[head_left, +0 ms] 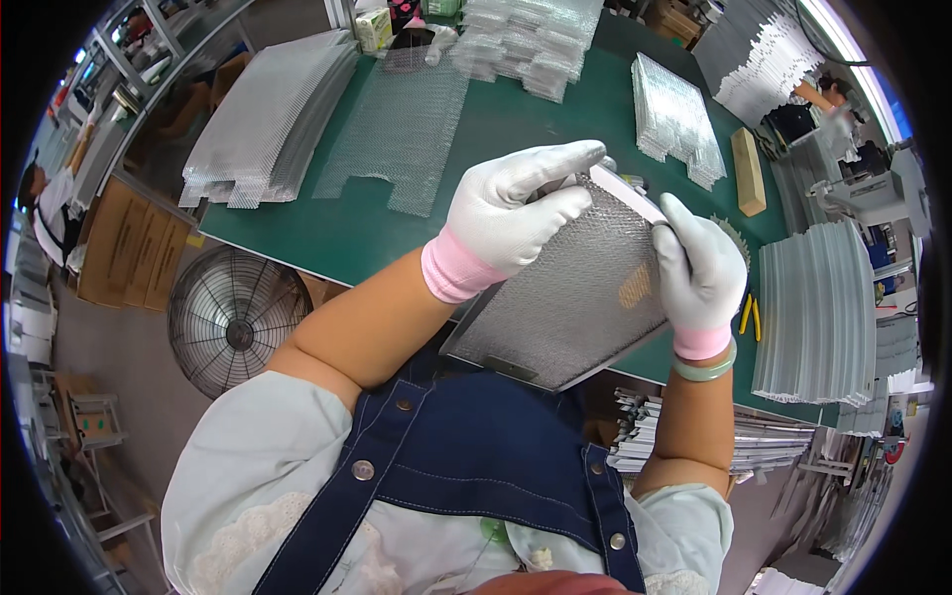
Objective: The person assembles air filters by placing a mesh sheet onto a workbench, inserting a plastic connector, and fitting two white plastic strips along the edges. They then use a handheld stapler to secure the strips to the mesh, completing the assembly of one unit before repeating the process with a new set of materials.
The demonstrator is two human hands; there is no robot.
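A framed metal mesh panel (565, 288) stands tilted in front of me, its lower end near my apron and its far end raised over the table. A pale strip (628, 193) runs along its far edge. My left hand (526, 203), in a white glove with a pink cuff, closes on the panel's far left corner, with thumb and forefinger bent toward each other. Gloved the same way, my right hand (700, 266) grips the far right corner. The mesh hides my right fingertips in part. A small dark plate (511, 371) sits on the panel's near edge.
The green table (535, 129) carries stacked mesh sheets (273, 119), a loose sheet (402, 139), another stack (677, 119), a wooden block (749, 172) and yellow-handled pliers (751, 317). Piled pale strips (815, 312) stand at right. A floor fan (238, 322) is at left.
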